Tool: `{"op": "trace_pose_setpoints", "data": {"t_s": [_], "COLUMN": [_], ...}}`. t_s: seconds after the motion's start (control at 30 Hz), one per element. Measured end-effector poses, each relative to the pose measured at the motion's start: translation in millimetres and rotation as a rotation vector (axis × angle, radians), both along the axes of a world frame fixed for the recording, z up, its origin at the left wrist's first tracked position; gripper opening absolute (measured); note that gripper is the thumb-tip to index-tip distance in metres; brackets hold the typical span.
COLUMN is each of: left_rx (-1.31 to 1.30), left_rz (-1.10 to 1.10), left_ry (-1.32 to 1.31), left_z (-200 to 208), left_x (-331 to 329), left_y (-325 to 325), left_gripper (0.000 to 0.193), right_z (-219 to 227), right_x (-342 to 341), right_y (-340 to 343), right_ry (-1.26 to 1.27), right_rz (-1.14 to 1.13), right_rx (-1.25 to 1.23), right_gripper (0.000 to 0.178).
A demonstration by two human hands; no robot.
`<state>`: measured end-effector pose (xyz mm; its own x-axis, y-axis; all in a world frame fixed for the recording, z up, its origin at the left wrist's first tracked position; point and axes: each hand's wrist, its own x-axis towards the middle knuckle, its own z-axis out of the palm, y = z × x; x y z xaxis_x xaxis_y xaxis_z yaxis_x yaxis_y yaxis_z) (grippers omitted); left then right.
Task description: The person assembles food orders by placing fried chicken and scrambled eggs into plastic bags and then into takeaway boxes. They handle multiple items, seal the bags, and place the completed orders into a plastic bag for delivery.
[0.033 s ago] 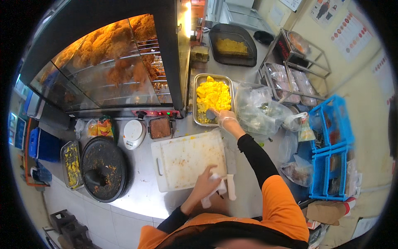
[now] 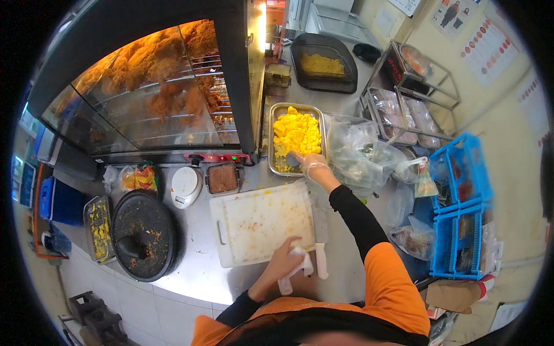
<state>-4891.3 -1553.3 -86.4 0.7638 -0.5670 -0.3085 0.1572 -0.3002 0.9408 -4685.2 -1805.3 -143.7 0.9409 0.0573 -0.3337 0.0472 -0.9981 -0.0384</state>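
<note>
My right hand (image 2: pixel 316 167), in a thin clear glove, is closed on a dark-looking spoon (image 2: pixel 294 159). The spoon's bowl rests against soft yellow food, like scrambled egg (image 2: pixel 297 131), at the near end of a metal tray (image 2: pixel 272 144). My left hand (image 2: pixel 285 259) is over the near right corner of a white cutting board (image 2: pixel 254 222). Its fingers are curled round a crumpled white cloth (image 2: pixel 301 264) that hangs past the board's edge. Brown crumbs and stains mark the board. Just right of the cloth lies a knife with a white handle (image 2: pixel 321 262).
A heated glass cabinet (image 2: pixel 251 75) holding fried chicken stands far left. Nearer are a white scale (image 2: pixel 185 183), a tub of brown paste (image 2: pixel 223 177) and a black stone mortar (image 2: pixel 164 236). Plastic bags (image 2: pixel 360 153) and blue baskets (image 2: pixel 461 210) crowd the right.
My left hand and the cloth have shifted very slightly toward me. My right hand and the spoon stay nearly where they were in the tray.
</note>
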Motion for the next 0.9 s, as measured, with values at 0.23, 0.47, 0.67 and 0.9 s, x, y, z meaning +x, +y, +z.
{"op": "trace_pose_setpoints", "data": {"t_s": [0.23, 0.47, 0.67, 0.9], "left_rx": [-0.296, -0.252, -0.241, -0.252], "left_rz": [0.144, 0.264, 0.295, 0.279], "left_ry": [0.485, 0.379, 0.398, 0.383], "left_z": [-18.4, -9.5, -12.1, -18.7], "left_x": [-27.3, -12.1, -11.8, -6.9], "left_y": [65.9, 74.9, 81.4, 80.8], "left_gripper": [0.050, 0.046, 0.046, 0.048], "right_z": [-13.0, -28.2, -9.9, 17.8], "right_x": [18.8, 12.9, 19.3, 6.8], "right_y": [-20.9, -42.3, -45.1, -30.0], "right_ry": [-0.249, -0.045, 0.307, 0.152], "right_rz": [-0.032, -0.122, 0.152, 0.001], "right_rx": [-0.168, 0.153, -0.008, 0.021], "right_gripper": [0.050, 0.034, 0.032, 0.034]}}
